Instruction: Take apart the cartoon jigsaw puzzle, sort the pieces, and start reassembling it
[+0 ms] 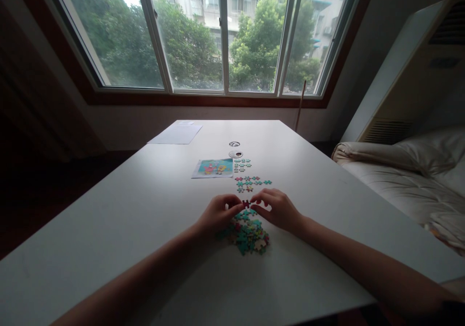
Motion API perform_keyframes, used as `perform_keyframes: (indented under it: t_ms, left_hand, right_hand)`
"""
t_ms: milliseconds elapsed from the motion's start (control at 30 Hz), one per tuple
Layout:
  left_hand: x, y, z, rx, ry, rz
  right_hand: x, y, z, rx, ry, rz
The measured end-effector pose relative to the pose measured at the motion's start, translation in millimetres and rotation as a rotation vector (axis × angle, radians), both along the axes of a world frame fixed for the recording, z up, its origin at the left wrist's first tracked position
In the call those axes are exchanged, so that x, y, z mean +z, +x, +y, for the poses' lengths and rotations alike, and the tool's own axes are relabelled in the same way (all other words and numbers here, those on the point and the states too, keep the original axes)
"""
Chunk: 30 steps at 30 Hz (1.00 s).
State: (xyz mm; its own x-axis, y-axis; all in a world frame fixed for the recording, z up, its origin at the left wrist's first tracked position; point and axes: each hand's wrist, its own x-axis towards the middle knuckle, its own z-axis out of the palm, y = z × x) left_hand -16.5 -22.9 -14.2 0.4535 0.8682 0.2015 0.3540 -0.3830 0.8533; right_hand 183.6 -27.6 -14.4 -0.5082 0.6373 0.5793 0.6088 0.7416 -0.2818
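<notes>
At the near edge of the broad white table point(127, 209), the person's left hand point(218, 214) and right hand point(276, 209) meet fingertip to fingertip. Each is pinched closed on the same small dark red jigsaw piece point(246, 203), held just above a heap of loose teal, pink and cream jigsaw pieces point(249, 236). Beyond the hands lie short rows of sorted teal and pink pieces point(250, 183). To their left is a colourful rectangular picture card point(213, 168), and farther back a pale sheet of paper point(175, 133) near the window point(196, 35).
</notes>
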Motion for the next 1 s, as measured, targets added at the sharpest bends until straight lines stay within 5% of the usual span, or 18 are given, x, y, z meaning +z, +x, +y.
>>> perform_keyframes:
  t_ms: [533, 1000]
  left_hand:
    - [0.4, -1, 0, -0.029, 0.0, 0.032]
    - [-0.8, -2, 0, 0.015, -0.013, 0.07]
  right_hand:
    - [6.0, 1, 0, 0.029, 0.111, -0.036]
    - [12.4, 26, 16, -0.167, 0.073, 0.156]
